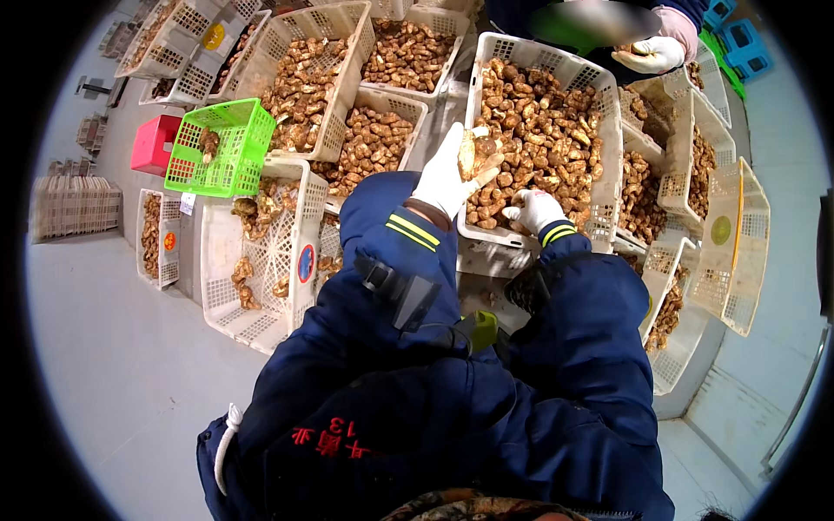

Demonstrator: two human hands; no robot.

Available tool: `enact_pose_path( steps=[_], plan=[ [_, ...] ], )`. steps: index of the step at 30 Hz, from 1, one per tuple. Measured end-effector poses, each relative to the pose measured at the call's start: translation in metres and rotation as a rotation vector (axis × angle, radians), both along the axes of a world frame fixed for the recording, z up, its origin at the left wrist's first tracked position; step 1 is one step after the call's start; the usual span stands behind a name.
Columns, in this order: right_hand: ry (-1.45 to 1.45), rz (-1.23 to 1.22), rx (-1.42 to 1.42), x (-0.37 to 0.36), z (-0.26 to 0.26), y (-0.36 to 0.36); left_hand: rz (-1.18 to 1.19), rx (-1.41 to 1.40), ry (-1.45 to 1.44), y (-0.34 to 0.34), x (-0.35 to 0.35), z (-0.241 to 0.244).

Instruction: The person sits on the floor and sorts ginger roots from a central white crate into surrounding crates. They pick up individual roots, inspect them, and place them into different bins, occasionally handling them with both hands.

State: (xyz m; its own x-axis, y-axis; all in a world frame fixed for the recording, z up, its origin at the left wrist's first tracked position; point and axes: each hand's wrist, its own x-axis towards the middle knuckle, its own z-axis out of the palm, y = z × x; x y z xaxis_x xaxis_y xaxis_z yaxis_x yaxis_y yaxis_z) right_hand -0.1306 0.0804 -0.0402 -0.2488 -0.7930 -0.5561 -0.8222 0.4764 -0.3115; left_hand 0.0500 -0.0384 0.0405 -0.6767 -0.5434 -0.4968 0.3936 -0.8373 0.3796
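Brown mushrooms [544,130] fill a large white plastic crate [605,163] before me. My left hand [453,172], in a white glove, is raised at the crate's left wall, palm up, with a few mushrooms [475,153] held between thumb and fingers. My right hand [537,210], gloved too, is low at the crate's near edge with curled fingers touching the mushrooms; whether it grips one is hidden.
Left stand a green basket [221,179] with a mushroom in it, a red crate [153,144] and a sparsely filled white crate [260,332]. More mushroom crates [720,146] stand right. A co-worker's gloved hand [651,55] is beyond the main crate.
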Motion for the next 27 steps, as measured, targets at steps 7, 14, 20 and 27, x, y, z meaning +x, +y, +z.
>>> enact_pose_path(
  steps=[7, 14, 20, 27],
  plan=[
    [-0.481, -0.36, -0.268, -0.028, 0.03, -0.001, -0.001, -0.221, -0.055, 0.007, 0.001, 0.008],
    [-0.84, -0.645, -0.538, -0.014, 0.037, 0.001, -0.066, -0.317, -0.139, 0.01, 0.002, 0.017],
    [-0.817, -0.692, -0.605, 0.012, 0.07, 0.003, -0.103, -0.497, -0.169, 0.014, 0.001, 0.003],
    [-0.876, -0.67, -0.642, 0.012, 0.074, 0.013, -0.188, -0.422, -0.256, 0.017, -0.003, 0.032]
  ],
)
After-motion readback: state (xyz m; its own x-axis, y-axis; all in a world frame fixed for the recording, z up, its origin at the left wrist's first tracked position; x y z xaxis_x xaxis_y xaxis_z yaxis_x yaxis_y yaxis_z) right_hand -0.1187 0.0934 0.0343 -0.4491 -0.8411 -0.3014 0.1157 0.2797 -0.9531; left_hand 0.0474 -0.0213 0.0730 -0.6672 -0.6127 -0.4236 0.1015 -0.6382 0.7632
